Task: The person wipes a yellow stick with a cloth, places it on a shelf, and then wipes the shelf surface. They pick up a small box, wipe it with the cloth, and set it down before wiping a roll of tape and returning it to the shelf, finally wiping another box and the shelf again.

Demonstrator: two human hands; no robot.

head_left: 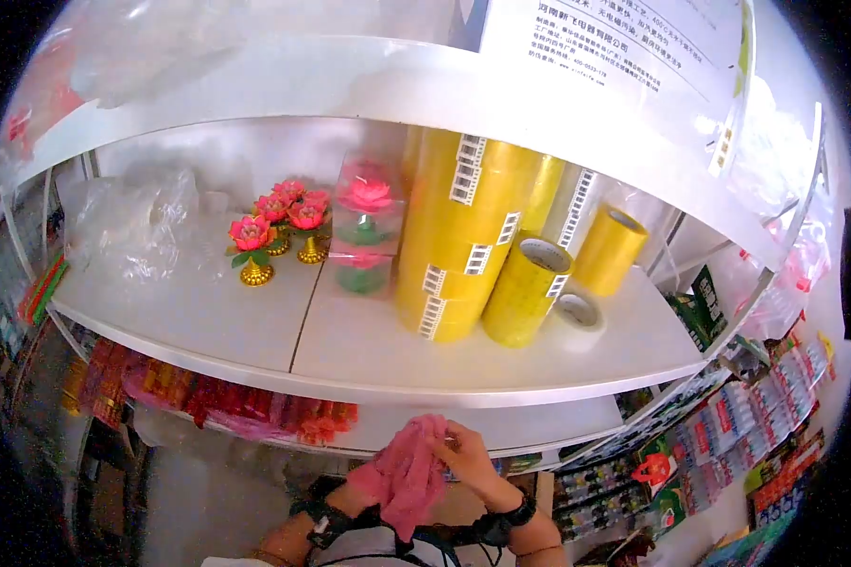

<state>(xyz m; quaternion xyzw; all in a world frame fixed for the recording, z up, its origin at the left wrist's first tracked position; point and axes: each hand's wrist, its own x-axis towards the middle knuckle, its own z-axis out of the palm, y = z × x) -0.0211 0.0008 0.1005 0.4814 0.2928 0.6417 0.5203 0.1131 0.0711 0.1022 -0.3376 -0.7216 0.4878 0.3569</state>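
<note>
A pink cloth (408, 472) hangs in loose folds in front of my body, just below the front edge of the white shelf. My right hand (465, 452) is closed on its upper right edge, thumb and fingers pinching the fabric. The cloth covers most of my left hand (357, 493), so its fingers are hidden; only the part near the wrist shows. Dark straps circle both wrists.
The white shelf (388, 375) holds pink lotus ornaments (253, 244), crumpled clear plastic (132, 227), stacked yellow tape rolls (454, 246) and a white roll (577, 319). Red-and-gold packets (246, 402) line a lower shelf. Packaged goods (728, 425) stand at right.
</note>
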